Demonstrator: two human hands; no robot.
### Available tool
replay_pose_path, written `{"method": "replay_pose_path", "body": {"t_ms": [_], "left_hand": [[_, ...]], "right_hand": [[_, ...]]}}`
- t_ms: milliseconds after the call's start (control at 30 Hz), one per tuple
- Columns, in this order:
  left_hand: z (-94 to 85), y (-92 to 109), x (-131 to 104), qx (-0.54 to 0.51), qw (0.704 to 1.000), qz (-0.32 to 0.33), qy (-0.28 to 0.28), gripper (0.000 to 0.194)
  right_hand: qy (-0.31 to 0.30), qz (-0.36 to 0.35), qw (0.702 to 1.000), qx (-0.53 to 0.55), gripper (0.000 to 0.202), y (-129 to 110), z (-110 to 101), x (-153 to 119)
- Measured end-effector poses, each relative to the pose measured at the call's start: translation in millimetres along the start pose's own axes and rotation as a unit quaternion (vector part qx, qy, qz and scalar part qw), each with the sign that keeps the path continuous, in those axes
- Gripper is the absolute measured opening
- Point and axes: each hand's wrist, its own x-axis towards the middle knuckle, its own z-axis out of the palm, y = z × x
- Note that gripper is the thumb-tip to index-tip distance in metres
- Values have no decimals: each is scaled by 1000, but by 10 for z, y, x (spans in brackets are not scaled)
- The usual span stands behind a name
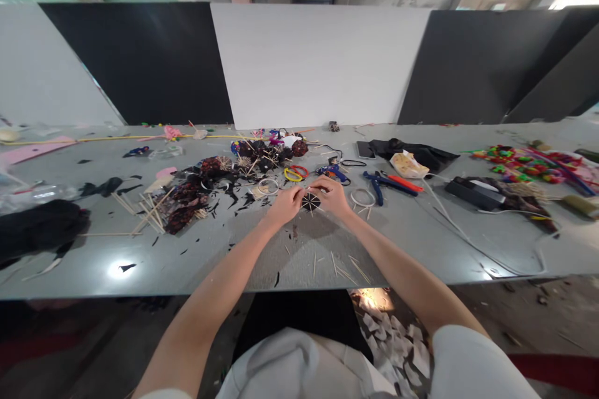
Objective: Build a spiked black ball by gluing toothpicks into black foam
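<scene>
A small black disc (311, 202) with thin pale sticks spread out like spokes lies between my two hands, low over the table or on it. My left hand (286, 204) is closed at the disc's left edge, thumb and fingertips pinched by its far rim. From the other side my right hand (331, 196) pinches near the same far rim; what is in its fingertips is too small to make out. Just beyond the hands is a blue glue gun (333, 171). A white ring (268, 187) lies left of the hands, another white ring (363, 197) to the right.
Blue-handled pliers (375, 187) and an orange-red tool (405, 184) lie to the right. Loose sticks (334, 265) are scattered near the front edge. Dark scraps, stick bundles (152, 212) and dark balls with sticks (264, 156) cover the left. A white cable (461, 230) curves across the right.
</scene>
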Motion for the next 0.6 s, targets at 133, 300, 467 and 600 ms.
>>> {"method": "replay_pose_path", "body": {"t_ms": [133, 300, 467, 600], "left_hand": [[10, -56, 13, 29, 999, 19, 1, 29], [17, -150, 17, 42, 997, 58, 16, 26], [157, -274, 7, 41, 998, 19, 52, 42], [201, -287, -22, 125, 991, 31, 21, 58]], "right_hand": [[33, 30, 999, 2, 30, 63, -80, 49], [55, 90, 994, 33, 35, 125, -153, 82], [83, 150, 983, 67, 42, 241, -187, 95], [159, 189, 964, 97, 46, 415, -195, 87]]}}
